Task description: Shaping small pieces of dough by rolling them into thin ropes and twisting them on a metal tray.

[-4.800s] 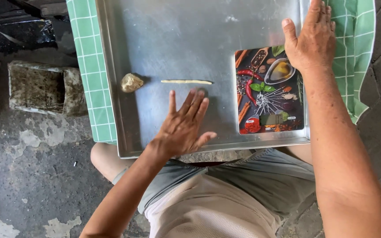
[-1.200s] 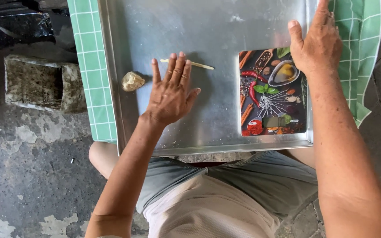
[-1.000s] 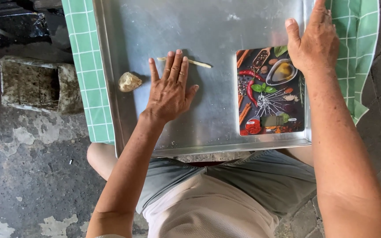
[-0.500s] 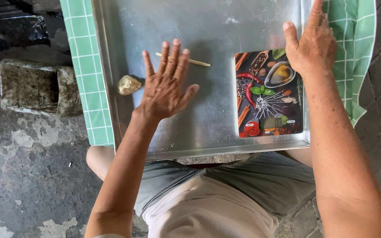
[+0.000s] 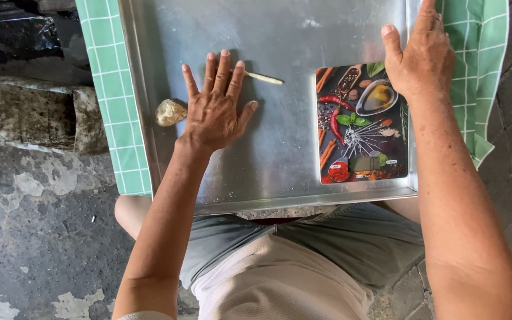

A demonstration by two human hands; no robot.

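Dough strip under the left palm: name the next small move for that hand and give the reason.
Probably roll the left hand forward and outward along the dough strip. The palm lies flat with fingers spread over one end, and only the thin far end shows past the fingertips on the metal tray, so the covered part likely needs evening out. The right hand rests at the tray's edge, seemingly steadying it.

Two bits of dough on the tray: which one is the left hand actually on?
The thin rolled dough strip: it runs out from under the fingers of the left hand, flat on the metal tray. The rounded dough lump lies apart, beside the wrist.
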